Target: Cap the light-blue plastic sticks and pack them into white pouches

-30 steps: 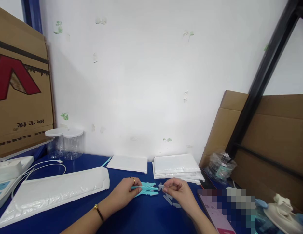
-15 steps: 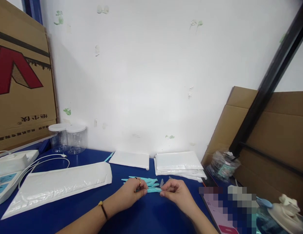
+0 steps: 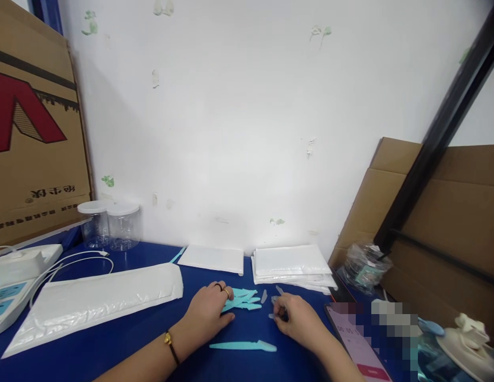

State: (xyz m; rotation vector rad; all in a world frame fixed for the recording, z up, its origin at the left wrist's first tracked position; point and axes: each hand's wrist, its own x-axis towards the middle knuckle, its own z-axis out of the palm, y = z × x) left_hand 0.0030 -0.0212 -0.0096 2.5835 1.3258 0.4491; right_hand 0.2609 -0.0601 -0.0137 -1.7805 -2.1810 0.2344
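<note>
My left hand (image 3: 210,307) lies over the left end of a small pile of teal eyebrow razors (image 3: 243,298). Its thumb stands apart from the fingers, whose tips are partly hidden. One single razor (image 3: 242,346) lies crosswise on the blue table, nearer to me than the pile. Right of the pile, my right hand (image 3: 296,318) has its fingers curled in a pinch, and a small translucent blade cap (image 3: 271,316) shows at the tips. More such caps lie close by, one loose cap (image 3: 264,296) between the pile and this hand.
Behind the razors lie a flat white packet (image 3: 210,259) and a stack of white packets (image 3: 292,262). A long white padded envelope (image 3: 99,297) covers the left side. Two clear jars (image 3: 124,228), a power strip (image 3: 11,297) and a phone (image 3: 354,339) stand or lie around.
Both hands held one razor between them; it now lies on the table in front. My left hand has moved back onto the pile, and the right hand has drawn right, among the caps.
</note>
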